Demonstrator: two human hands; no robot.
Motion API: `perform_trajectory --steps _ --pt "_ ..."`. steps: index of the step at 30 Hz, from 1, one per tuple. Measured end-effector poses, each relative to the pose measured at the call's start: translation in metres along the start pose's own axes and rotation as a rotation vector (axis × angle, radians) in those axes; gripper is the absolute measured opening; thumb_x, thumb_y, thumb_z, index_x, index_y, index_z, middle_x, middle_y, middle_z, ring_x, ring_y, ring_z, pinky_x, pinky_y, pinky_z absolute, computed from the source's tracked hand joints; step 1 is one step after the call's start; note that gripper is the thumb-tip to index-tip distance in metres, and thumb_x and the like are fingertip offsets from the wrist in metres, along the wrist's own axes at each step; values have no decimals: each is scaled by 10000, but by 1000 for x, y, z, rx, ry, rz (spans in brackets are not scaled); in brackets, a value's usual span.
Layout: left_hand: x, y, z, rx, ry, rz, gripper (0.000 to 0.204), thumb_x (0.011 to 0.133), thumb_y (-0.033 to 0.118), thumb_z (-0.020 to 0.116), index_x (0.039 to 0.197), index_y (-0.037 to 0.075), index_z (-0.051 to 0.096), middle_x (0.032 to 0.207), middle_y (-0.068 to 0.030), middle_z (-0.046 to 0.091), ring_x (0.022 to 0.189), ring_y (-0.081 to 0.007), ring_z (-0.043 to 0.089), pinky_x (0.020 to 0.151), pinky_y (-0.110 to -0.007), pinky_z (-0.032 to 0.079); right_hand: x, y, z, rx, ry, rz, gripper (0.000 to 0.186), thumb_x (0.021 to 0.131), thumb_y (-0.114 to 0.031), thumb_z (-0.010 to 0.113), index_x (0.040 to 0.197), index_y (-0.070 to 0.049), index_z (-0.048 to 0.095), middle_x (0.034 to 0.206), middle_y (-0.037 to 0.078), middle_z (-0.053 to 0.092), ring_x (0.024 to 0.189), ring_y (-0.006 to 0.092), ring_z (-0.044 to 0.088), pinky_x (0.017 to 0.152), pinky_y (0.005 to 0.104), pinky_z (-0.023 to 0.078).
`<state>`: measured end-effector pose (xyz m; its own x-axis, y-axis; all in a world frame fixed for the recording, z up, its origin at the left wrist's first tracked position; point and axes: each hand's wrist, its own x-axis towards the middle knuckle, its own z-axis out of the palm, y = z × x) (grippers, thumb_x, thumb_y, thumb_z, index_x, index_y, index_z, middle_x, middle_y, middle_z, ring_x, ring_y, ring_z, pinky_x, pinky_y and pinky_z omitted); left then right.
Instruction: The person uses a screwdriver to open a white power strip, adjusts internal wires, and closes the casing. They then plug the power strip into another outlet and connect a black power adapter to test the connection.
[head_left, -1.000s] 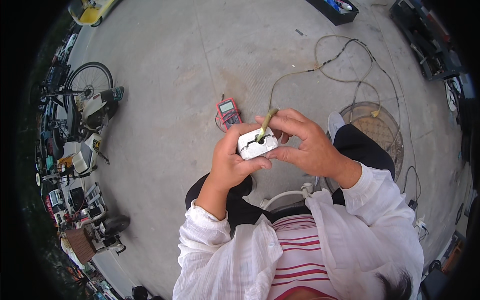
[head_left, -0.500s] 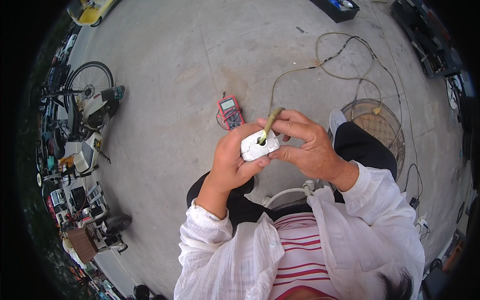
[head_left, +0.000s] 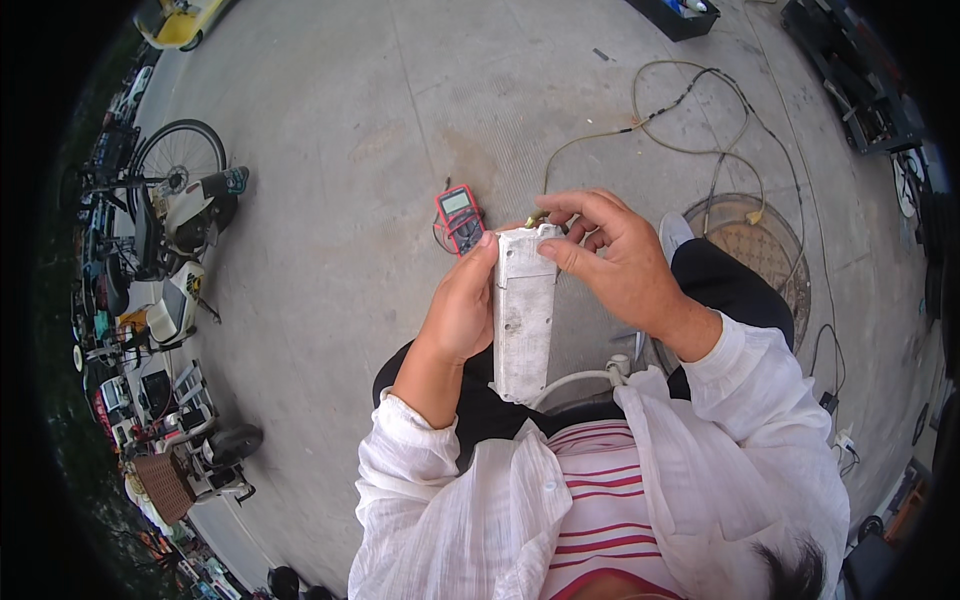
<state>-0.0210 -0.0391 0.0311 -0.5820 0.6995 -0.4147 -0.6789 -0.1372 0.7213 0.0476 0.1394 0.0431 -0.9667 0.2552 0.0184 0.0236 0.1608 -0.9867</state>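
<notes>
A long white power strip (head_left: 524, 310), scuffed and with screw holes in the face towards me, stands lengthwise in front of my lap. My left hand (head_left: 462, 305) grips its left side near the far end, thumb along the edge. At that far end a yellowish-green cable (head_left: 537, 217) meets the strip. My right hand (head_left: 615, 255) is curled there, index finger at the cable and thumb at the strip's corner; the other fingertips are partly hidden. Just beyond my left hand lies a red multimeter (head_left: 461, 218) with its leads wrapped round it.
The cable loops over the concrete to a yellow plug (head_left: 754, 216) by a round manhole cover (head_left: 752, 262). A black bin (head_left: 676, 18) stands at the far right. Parked at the left are a bicycle (head_left: 178, 170) and scooters (head_left: 180, 310).
The strip has tilted from end-on, with its cable hole facing me, to showing its long face. The cable now lies behind its far end. Both hands turned with it.
</notes>
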Motion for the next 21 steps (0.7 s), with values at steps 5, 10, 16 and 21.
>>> perform_trajectory --steps 5,10,16,21 --pt "7 -5 -13 -94 -6 -72 497 1058 400 282 1270 38 549 1107 -128 672 969 -252 668 831 -404 549 0 -1 -2 22 -76 -62 217 846 -30 697 1063 -50 694 1012 65 619 836 116 592 687 235 477" --pt "7 -1 -8 -128 39 -51 485 1058 377 291 1287 29 540 1141 -119 660 1009 -231 652 866 -392 531 -3 4 -5 -43 -72 -332 244 786 25 736 1013 -54 693 1021 70 618 844 137 592 691 263 481" --pt "4 -1 -7 -16 -1 162 481 1063 309 289 1362 -23 464 1269 -151 593 1150 -226 592 986 -389 472 -1 -1 -11 -158 -115 -573 326 717 -8 794 1018 -68 684 997 76 615 826 192 601 683 298 482" --pt "0 2 -9 67 -28 309 533 1043 318 284 1421 -40 401 1404 -166 507 1210 -282 561 1036 -420 450 -6 -5 -12 -272 -141 -820 336 688 -48 799 999 -87 678 935 65 614 779 220 606 641 323 491"
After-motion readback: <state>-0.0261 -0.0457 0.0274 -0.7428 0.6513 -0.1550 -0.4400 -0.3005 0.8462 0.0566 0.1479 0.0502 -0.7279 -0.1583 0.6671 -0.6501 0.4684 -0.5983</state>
